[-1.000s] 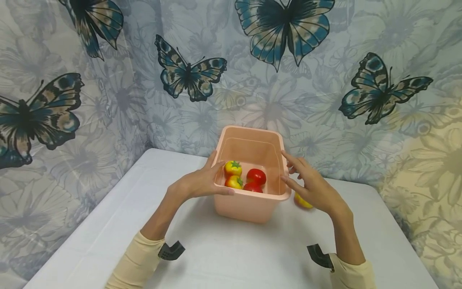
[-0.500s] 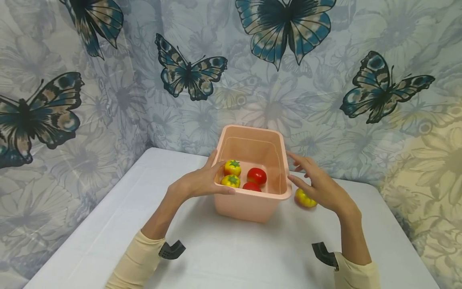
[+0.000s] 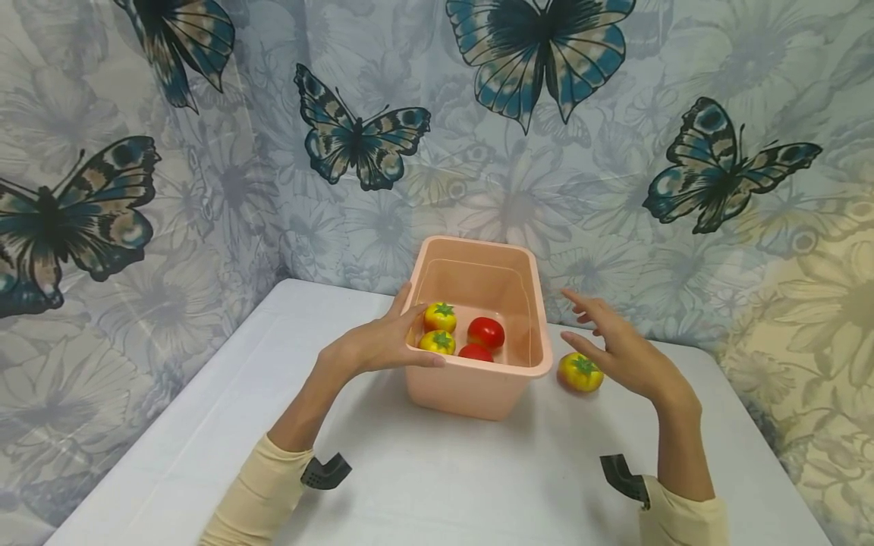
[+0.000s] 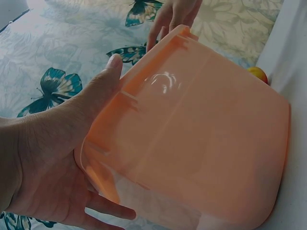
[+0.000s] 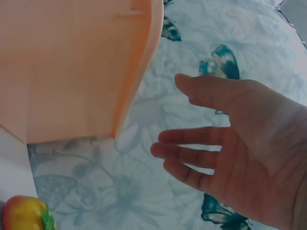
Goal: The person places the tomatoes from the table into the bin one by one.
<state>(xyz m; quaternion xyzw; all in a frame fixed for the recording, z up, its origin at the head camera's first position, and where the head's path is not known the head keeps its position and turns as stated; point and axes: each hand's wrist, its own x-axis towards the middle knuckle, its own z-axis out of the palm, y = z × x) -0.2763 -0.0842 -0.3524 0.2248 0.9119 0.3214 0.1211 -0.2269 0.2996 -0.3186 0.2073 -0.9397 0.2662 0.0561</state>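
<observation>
A peach plastic bin (image 3: 464,393) stands on the white table, its opening towards me. My left hand (image 3: 372,345) holds its near left corner, thumb along the front rim and fingers by the left side. Inside lie two yellow fruits with green leafy tops, one yellow fruit (image 3: 437,342) nearest the front, and two smooth red fruits, the farther red fruit (image 3: 486,333) more fully seen. My right hand (image 3: 631,360) hovers apart from the bin, fingers extended and nothing held. Below it sits a lobed yellow-red fruit (image 3: 579,373) with a green top, on the table right of the bin.
A white-covered table (image 3: 437,478) bears everything. Close behind it hangs a butterfly-patterned cloth (image 3: 587,189), which also runs along the left side. A dark bracket (image 3: 326,472) sits at the left cuff, another dark bracket (image 3: 624,479) at the right cuff.
My right hand has let go of the bin's right rim and moved off to the right, uncovering the yellow-red fruit. The front yellow fruit in the bin shifted slightly left. My left hand stayed put.
</observation>
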